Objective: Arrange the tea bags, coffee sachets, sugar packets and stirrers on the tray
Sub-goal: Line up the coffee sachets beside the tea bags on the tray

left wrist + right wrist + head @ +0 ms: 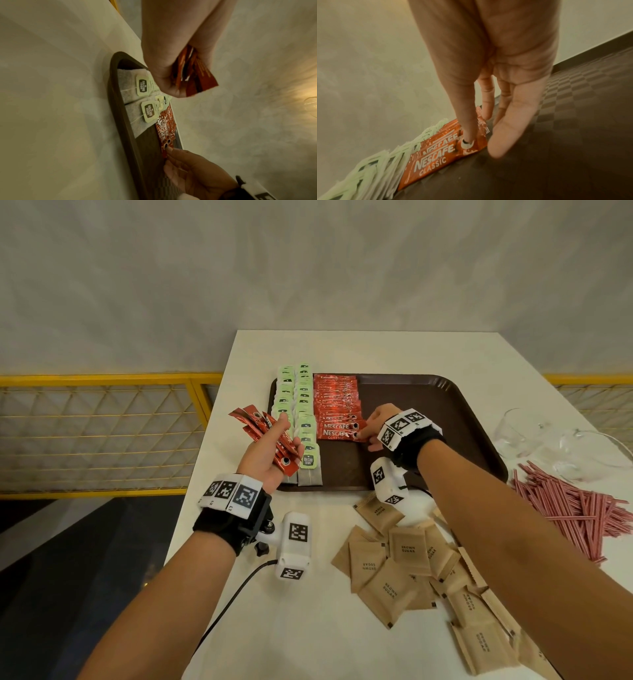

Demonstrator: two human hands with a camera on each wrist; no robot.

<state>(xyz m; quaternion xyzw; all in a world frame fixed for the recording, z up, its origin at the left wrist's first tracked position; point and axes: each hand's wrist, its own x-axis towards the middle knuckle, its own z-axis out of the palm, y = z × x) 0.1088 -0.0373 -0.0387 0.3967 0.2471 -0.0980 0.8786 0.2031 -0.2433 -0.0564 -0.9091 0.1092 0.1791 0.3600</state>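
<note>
A brown tray (428, 412) holds two columns of green-tagged tea bags (298, 412) on its left side, with a column of red coffee sachets (337, 402) beside them. My left hand (270, 446) hovers over the tea bags and grips a fanned bundle of red sachets (197, 75). My right hand (373, 426) rests on the tray at the right end of the nearest sachet (433, 162). Its thumb presses that sachet's end and the fingers (513, 128) lie straight alongside. Brown sugar packets (407, 570) and pink stirrers (575, 508) lie loose on the white table.
Clear glasses (548, 440) stand to the right of the tray, behind the stirrers. The tray's right half is bare. A yellow railing (102, 422) runs past the table's left edge, with a drop below it. A cable trails from my left wrist.
</note>
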